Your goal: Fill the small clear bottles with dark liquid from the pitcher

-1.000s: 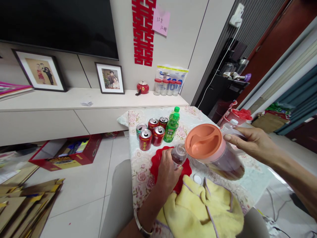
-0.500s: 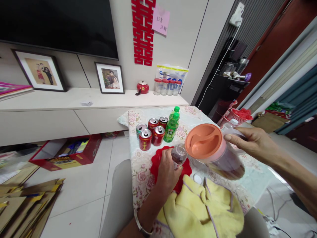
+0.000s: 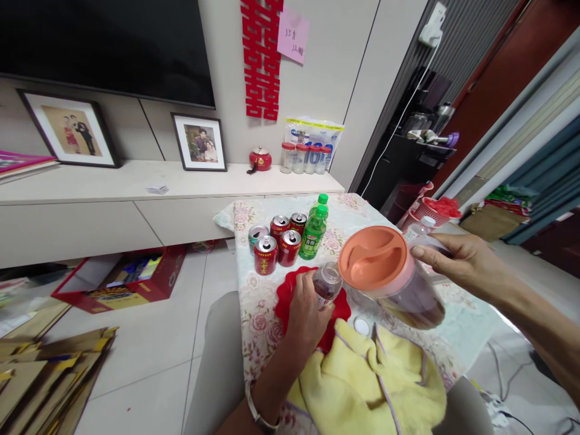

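Observation:
My left hand [image 3: 308, 305] is wrapped round a clear plastic bottle [image 3: 327, 283] with dark liquid in it and no cap on its mouth. The bottle stands over a red scalloped tray [image 3: 290, 290]. My right hand [image 3: 462, 257] grips the handle of a clear pitcher [image 3: 414, 302] with an orange lid [image 3: 374, 258]. The pitcher is tilted to the left, its lid edge close against the bottle's mouth, and brown liquid lies inside. Whether liquid is flowing cannot be made out. A white cap [image 3: 361, 326] lies just below the pitcher, beside a crumpled yellow towel [image 3: 367, 380].
Several drink cans [image 3: 265, 255] and two green-capped bottles [image 3: 312, 232] stand on the flowered tablecloth [image 3: 260, 302] beyond the tray. Another clear bottle [image 3: 426, 225] stands behind the pitcher. A red box [image 3: 131, 281] and flattened cardboard [image 3: 54, 374] are on the floor at left.
Both hands, the bottle and the tilted pitcher stay nearly where they were. The camera view has shifted very slightly.

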`<action>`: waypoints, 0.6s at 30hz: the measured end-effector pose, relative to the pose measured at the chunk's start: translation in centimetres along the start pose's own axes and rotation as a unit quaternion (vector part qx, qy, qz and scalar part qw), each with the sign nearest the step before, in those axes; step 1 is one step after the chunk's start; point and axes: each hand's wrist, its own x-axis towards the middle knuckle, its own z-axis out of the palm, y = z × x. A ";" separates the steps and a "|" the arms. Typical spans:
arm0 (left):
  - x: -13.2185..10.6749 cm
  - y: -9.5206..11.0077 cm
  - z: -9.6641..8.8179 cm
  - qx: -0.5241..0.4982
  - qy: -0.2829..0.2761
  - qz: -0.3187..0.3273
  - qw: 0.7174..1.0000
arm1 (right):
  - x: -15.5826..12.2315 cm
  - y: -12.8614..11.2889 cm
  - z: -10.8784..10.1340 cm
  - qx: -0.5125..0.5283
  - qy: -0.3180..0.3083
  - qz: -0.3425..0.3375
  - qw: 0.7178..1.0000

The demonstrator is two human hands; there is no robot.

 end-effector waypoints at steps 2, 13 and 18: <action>0.0 0.1 -0.2 -0.002 -0.003 -0.002 1.000 | -0.2 0.2 0.2 0.021 0.003 0.002 1.000; 0.1 -0.9 0.0 -0.021 0.009 0.000 1.000 | -0.6 3.7 2.4 0.174 0.056 0.041 0.982; 0.2 -1.4 -0.5 -0.041 -0.025 -0.001 0.999 | -0.5 6.1 3.7 0.290 0.111 0.053 0.949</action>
